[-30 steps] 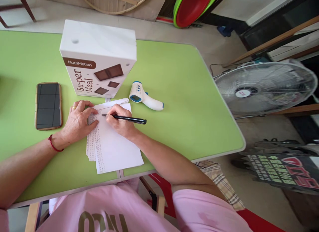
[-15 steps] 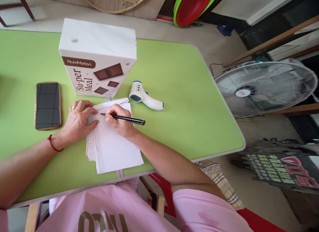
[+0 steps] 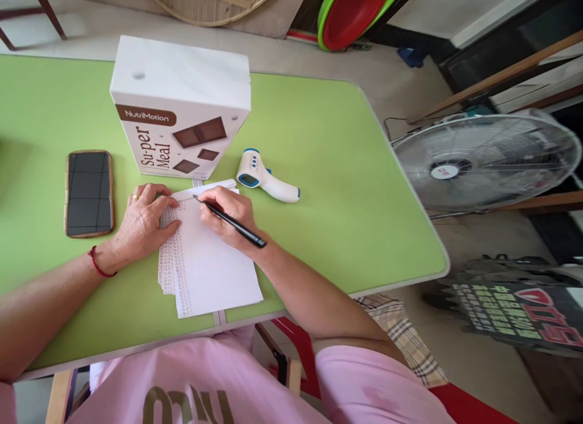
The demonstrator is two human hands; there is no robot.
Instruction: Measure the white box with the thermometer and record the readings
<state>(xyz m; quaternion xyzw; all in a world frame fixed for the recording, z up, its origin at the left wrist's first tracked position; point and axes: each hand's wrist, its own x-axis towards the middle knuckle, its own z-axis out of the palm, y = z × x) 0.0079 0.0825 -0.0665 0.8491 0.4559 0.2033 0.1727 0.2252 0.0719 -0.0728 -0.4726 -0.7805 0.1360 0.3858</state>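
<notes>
A black pen (image 3: 239, 228) is gripped in my right hand (image 3: 230, 216), its tip at the upper part of a white sheet of paper (image 3: 218, 272). Rows of small handwriting run down the left side of that sheet. More written sheets (image 3: 166, 269) lie beneath it, fanned out to the left. My left hand (image 3: 144, 219) rests open on the papers' upper left, fingers spread and holding nothing. Just beyond the papers stands a white NutriMotion box (image 3: 182, 102). Right of the box lies a white and blue infrared thermometer (image 3: 268, 178).
A phone in a brown case (image 3: 90, 193) lies left of my left hand on the green table (image 3: 346, 187). Past the table's right edge stands a fan (image 3: 483, 163). Red and green basins (image 3: 353, 17) lean at the back. A red chair (image 3: 298, 351) is below the front edge.
My right hand has shifted slightly right and up the sheet. The pen tip moved right and up, and its back end swung down toward me. My left hand stays in place.
</notes>
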